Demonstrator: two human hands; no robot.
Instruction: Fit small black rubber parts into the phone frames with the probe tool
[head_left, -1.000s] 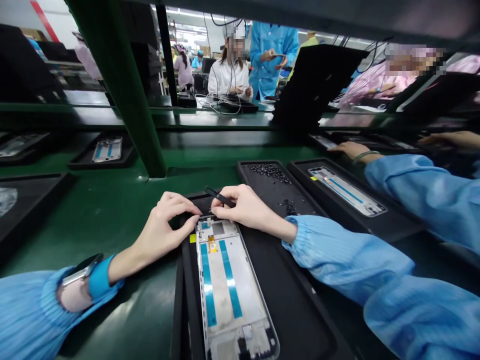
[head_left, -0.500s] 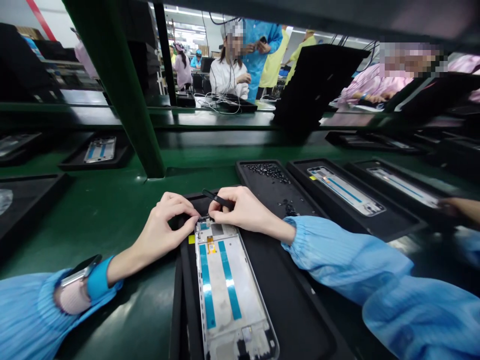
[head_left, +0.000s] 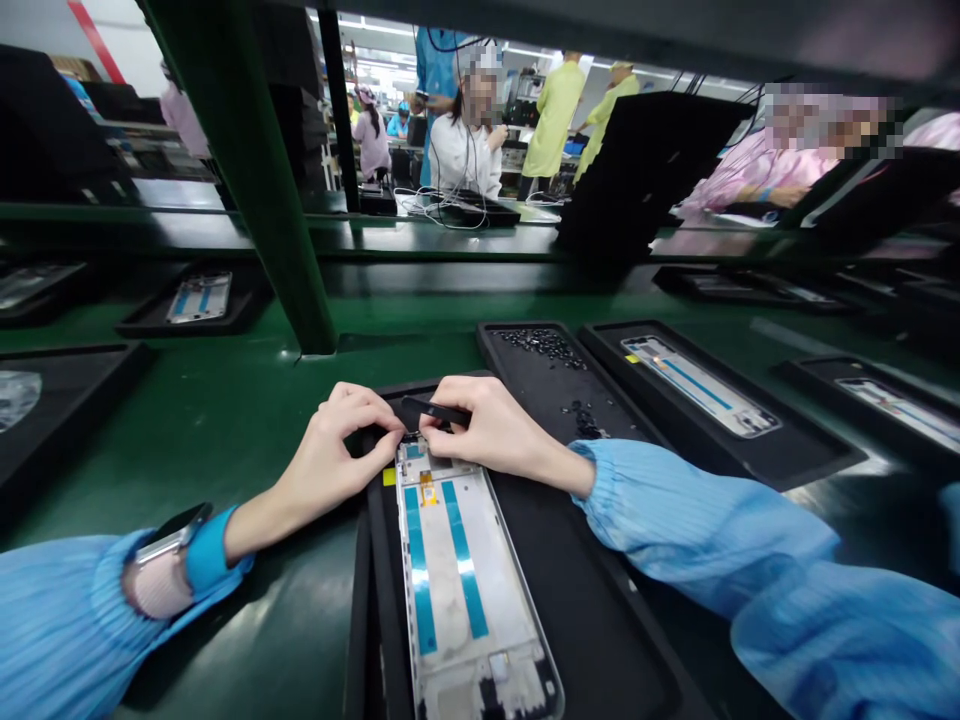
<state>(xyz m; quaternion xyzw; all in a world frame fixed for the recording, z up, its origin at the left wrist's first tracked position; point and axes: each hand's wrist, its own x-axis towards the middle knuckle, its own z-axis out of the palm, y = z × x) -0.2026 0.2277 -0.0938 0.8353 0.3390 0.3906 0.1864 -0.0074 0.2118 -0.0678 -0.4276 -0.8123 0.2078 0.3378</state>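
Two unlike grips meet at the far end of a silver phone frame (head_left: 499, 570). From where I stand, the right hand (head_left: 491, 425) has its fingers closed around a slim black tool, apparently tweezers (head_left: 431, 409), lying slantwise across them while thumb and index reach down to the frame's far edge; I'd guess it is tucked there so those fingertips stay usable without putting it aside. The left hand (head_left: 341, 445) has thumb and index drawn nearly together at the frame's far-left corner, probably for steadiness; whether some tiny piece sits between them I cannot tell. The frame lies flat along the left edge of a black tray (head_left: 592, 590), its near end towards the person, which seems to leave its far edge within easy reach of both hands. Blue strips (head_left: 420, 590) run down its length, and a yellow tab (head_left: 389, 477) juts out by its far-left corner. Just beyond the right hand, small black parts (head_left: 536, 347) are scattered thickly at the far edge of a parts tray (head_left: 532, 392), presumably for a short reach. Farther right, a second frame (head_left: 694, 383) rests in a shallow tray (head_left: 795, 455), likely to shield it from the green tabletop (head_left: 225, 400).
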